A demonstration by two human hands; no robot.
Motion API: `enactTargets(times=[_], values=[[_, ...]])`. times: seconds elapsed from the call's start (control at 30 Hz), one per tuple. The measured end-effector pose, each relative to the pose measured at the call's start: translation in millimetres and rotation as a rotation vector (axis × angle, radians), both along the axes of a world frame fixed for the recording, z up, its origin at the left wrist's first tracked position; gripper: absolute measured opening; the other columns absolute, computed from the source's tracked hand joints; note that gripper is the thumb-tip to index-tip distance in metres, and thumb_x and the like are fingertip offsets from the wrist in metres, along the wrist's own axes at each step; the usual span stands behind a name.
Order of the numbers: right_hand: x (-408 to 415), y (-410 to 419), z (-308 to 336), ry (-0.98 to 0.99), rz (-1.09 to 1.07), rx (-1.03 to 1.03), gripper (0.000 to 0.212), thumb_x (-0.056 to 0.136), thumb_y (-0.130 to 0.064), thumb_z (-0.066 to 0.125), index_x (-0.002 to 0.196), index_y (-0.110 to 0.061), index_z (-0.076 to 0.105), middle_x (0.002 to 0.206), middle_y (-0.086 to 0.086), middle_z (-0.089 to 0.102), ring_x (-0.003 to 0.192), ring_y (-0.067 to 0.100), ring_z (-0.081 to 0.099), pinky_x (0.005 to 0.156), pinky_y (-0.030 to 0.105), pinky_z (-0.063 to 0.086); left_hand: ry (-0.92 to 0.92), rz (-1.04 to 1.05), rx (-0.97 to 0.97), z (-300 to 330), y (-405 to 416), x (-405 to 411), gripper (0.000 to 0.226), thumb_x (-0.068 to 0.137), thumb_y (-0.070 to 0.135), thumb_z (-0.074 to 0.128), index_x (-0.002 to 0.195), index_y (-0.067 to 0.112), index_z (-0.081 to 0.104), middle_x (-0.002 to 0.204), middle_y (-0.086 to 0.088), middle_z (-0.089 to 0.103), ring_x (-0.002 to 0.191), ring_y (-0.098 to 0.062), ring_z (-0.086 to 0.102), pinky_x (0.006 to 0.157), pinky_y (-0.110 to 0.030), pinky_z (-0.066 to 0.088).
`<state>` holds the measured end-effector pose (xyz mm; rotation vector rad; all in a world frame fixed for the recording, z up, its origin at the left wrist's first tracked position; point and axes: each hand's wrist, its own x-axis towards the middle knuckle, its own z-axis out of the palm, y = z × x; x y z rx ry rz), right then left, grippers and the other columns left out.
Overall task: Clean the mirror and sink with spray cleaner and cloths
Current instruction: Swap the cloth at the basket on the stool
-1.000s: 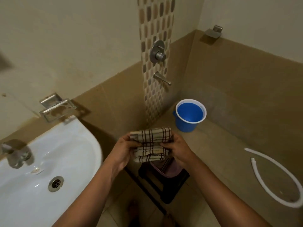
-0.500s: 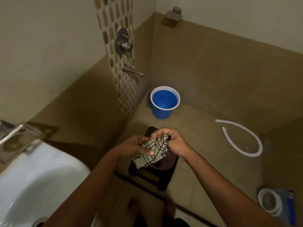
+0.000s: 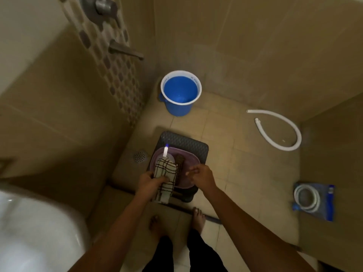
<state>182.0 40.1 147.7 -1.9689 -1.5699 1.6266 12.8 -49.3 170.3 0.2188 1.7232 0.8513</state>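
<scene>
Tiled floor [image 3: 225, 134] fills a beige-walled corner around a dark stool [image 3: 184, 143] bearing a purple basin [image 3: 189, 183]. Left hand [image 3: 149, 183] clamps the checked cloth [image 3: 166, 173] over the basin; right hand [image 3: 202, 176] hovers beside it, fingers loosely apart. Beyond the stool a blue bucket [image 3: 179, 107]; well left, the sink [image 3: 39, 232].

Both bare arms stretched forward and down, left hand [image 3: 150, 182] clenched, right hand [image 3: 201, 176] loosely open, fingers [image 3: 191, 170] curled.
</scene>
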Motion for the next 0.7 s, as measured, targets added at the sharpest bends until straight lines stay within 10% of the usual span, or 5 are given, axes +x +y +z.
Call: enactTargets(times=[0.23,0.4,0.53,0.7], values=[[-7,9,-49,-0.099,0.045,-0.128,0.031,0.090,-0.024,0.066,0.116,-0.008,0.065,0.121,0.008,0.065,0.114,0.026,0.058,0.093,0.028,0.043,-0.014,0.046,-0.035,-52,15,19,0.020,0.079,-0.001,0.075,0.094,0.009,0.068,0.087,-0.004,0.073,0.078,-0.020,0.070,0.060,-0.028,0.056],[-14,16,-68,0.267,-0.257,-0.559,0.073,0.071,-0.072,0.065,0.119,-0.017,0.064,0.121,0.011,0.067,0.115,0.031,0.061,0.101,0.048,0.048,-0.134,0.088,-0.017,-78,30,28,0.021,0.082,0.001,0.072,0.102,0.007,0.072,0.093,-0.007,0.076,0.082,-0.020,0.074,0.064,-0.027,0.059],[4,18,-63,0.469,-0.309,-0.601,0.036,0.091,-0.044,0.060,0.115,-0.018,0.067,0.108,0.008,0.073,0.102,0.025,0.068,0.086,0.042,0.056,-0.290,-0.050,-0.066,-91,51,34,0.032,0.084,0.009,0.069,0.115,0.005,0.068,0.108,-0.013,0.075,0.104,-0.032,0.070,0.094,-0.048,0.055],[23,33,-69,0.351,-0.198,-0.479,0.041,0.085,-0.011,0.070,0.124,-0.009,0.059,0.118,0.015,0.067,0.109,0.032,0.064,0.091,0.047,0.056,-0.281,-0.163,-0.151,-103,73,42,0.029,0.091,0.018,0.058,0.117,0.007,0.062,0.112,-0.015,0.070,0.104,-0.030,0.066,0.091,-0.044,0.053]])
